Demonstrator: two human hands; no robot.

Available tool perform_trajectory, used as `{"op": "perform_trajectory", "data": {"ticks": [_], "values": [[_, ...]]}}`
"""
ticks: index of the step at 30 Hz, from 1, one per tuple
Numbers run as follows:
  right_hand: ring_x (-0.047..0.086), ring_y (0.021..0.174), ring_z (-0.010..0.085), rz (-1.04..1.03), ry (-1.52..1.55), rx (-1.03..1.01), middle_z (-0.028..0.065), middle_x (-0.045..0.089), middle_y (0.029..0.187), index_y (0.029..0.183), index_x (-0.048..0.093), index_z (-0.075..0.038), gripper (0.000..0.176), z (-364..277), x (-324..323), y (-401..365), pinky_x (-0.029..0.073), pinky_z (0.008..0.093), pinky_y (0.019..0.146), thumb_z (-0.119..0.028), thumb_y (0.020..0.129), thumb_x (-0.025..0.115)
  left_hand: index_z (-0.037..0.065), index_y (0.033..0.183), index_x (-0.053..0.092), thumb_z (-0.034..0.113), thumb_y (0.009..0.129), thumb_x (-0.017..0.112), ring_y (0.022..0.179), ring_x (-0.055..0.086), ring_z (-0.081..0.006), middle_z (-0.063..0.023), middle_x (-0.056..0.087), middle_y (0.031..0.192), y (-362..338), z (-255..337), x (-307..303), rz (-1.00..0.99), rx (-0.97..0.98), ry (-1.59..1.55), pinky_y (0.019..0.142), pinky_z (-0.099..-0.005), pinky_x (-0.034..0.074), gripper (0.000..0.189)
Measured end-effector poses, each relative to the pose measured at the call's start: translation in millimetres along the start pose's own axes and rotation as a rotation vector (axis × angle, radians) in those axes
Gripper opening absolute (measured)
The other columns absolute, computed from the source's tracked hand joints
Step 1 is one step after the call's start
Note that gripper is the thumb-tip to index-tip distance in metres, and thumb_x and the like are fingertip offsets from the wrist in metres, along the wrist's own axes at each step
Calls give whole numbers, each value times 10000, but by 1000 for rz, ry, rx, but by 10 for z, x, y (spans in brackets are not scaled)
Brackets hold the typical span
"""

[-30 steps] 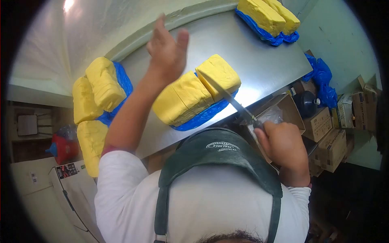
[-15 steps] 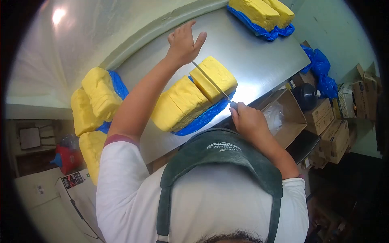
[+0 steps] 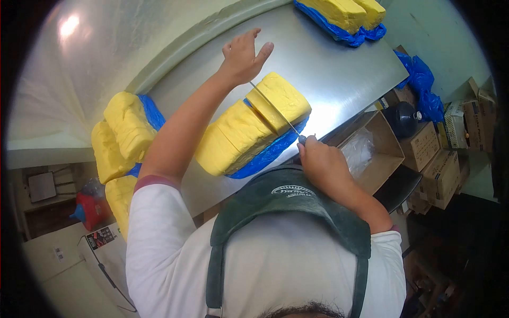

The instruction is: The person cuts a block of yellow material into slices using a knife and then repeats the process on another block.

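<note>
A long yellow block that looks like butter [image 3: 233, 139] lies on blue plastic film [image 3: 268, 156] in the middle of the metal table. A gap separates its right-hand piece [image 3: 283, 98] from the rest, and a shallower line marks the left part. Across the top of that right-hand piece lies a thin knife blade [image 3: 273, 108]. My right hand [image 3: 324, 161] is closed around the knife's dark handle at the near side. At the far end of the blade, the heel of my left hand [image 3: 245, 57] rests on or near the tip, fingers stretched out and thumb apart.
More yellow blocks [image 3: 127, 124] on blue film stand at the table's left end. Others [image 3: 339, 16] sit at the far right corner of the metal table [image 3: 339, 69]. An open cardboard box [image 3: 384, 159], a dark round bottle [image 3: 400, 121] and stacked cartons [image 3: 440, 177] are at the right.
The view has shifted slightly. My right hand and the knife handle sit a little further left; the blade still crosses the right-hand piece. My left hand keeps its pose.
</note>
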State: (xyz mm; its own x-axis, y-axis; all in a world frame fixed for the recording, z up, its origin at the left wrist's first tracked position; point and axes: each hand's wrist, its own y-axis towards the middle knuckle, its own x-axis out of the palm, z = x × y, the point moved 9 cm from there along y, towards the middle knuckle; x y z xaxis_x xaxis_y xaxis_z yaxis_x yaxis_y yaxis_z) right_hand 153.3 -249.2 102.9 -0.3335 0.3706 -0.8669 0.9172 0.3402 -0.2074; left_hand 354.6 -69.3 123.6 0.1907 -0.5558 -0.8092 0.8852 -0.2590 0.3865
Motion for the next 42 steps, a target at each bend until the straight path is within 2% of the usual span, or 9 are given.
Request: {"op": "perform_trajectory", "data": {"ticks": [2,13,21,26,32,35,39,41,42], "values": [[669,672,410,-33,-18,-3,224,655,722,909,523,6,282,-25,13,14,534,513,606,-252,1014,476,-6,1406,422,550,997,391,1291,467,-386,-235,537,1351,-5,-32,78,-57,-17,65,1101,-501,279,691],[674,711,420,-131,9,48,229,666,759,932,515,17,288,-18,152,113,533,520,634,-249,1022,450,-3,1451,375,533,998,359,1349,389,-357,-240,494,1387,-131,-305,459,-296,-139,88,1110,-550,203,703],[677,739,434,-172,9,118,236,674,772,954,519,11,308,128,437,245,531,536,652,-273,1028,427,16,1439,394,492,1004,369,1317,431,-366,-231,529,1363,-255,-514,715,-344,-200,57,1110,-532,222,645],[683,801,437,-196,49,116,236,687,862,984,535,11,313,199,549,304,533,550,698,-279,1024,423,16,1446,384,511,998,369,1330,415,-361,-225,513,1382,-310,-608,902,-434,-221,46,1113,-530,215,668],[693,835,425,-247,13,160,227,696,908,1014,555,10,312,332,798,391,546,542,734,-274,1015,426,-11,1437,379,547,986,393,1338,384,-345,-208,494,1379,-391,-773,1149,-386,-187,17,1093,-550,224,717],[700,838,411,-277,-21,161,219,702,924,1015,558,9,298,448,1010,461,554,533,726,-263,1007,434,-11,1442,362,551,976,445,1359,349,-332,-188,458,1404,-486,-933,1363,-427,-252,28,1102,-542,210,735],[703,831,403,-296,-12,179,217,704,924,1014,560,12,278,574,1221,535,561,521,709,-237,998,434,-10,1438,345,533,961,509,1386,302,-323,-173,398,1444,-568,-1018,1556,-305,-147,57,1115,-541,188,741],[690,772,422,-186,-20,163,211,697,851,983,535,17,276,686,1352,585,556,498,660,-254,985,479,-9,1437,339,527,958,518,1399,284,-323,-170,371,1466,-615,-1057,1651,-292,-144,63,1119,-546,180,741],[690,772,422,-190,-19,165,211,697,851,983,535,17,276,721,1445,605,556,498,660,-254,985,479,-1,1449,319,449,958,532,1419,253,-325,-187,350,1479,-640,-1037,1671,-260,-114,97,1139,-522,154,700]]}}
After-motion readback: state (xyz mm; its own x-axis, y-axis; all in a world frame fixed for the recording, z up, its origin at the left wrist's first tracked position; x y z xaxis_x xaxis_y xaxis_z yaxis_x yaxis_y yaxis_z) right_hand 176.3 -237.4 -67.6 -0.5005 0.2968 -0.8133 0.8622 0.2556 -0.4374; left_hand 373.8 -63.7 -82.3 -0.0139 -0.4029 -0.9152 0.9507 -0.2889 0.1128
